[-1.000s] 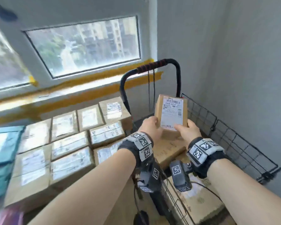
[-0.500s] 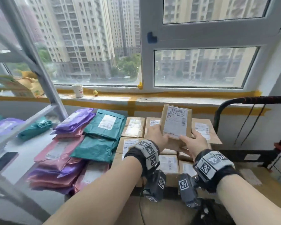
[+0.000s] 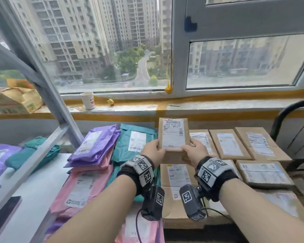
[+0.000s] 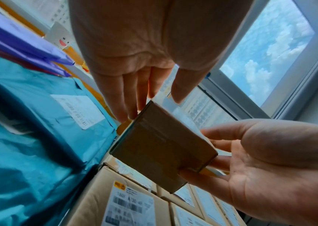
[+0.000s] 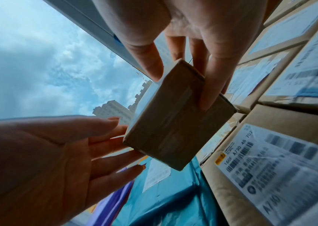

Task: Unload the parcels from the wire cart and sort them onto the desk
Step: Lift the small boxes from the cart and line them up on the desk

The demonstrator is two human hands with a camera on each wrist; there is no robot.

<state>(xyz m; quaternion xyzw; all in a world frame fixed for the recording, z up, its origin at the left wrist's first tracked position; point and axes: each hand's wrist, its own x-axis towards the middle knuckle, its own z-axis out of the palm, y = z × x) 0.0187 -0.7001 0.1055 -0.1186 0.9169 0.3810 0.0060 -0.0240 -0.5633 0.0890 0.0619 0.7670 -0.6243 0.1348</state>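
Nearest to us, our left hand (image 3: 154, 151) and right hand (image 3: 194, 152) are clamping a small cardboard parcel (image 3: 173, 136) between them, one hand on each side of its near end, thumbs lying on the labelled top and fingers (image 4: 196, 172) reaching under the plain brown underside. We are holding it in the air, label up and tilted toward us, clear of everything beneath. Directly below our hands a grid of brown boxes (image 3: 177, 181) is lying label up on the surface (image 3: 33, 188), and more boxes (image 3: 226, 146) are filling the rows to the right of our right hand. Just left of our left hand teal mailers (image 3: 130, 146) are lying flat, with purple mailers (image 3: 95, 146) and pink mailers (image 3: 81, 186) stacked beyond them. Far right of our hands the black cart handle (image 3: 291, 111) is curving up, and past everything the windowsill (image 3: 147, 106) is carrying a paper cup (image 3: 87, 100). We are judging the risk as this: the box rows are looking nearly full, so setting the parcel onto a label-slick box top could let it slide off, and only fingertips are supporting its near end, so a loosening squeeze could tip the far end down onto the stack.
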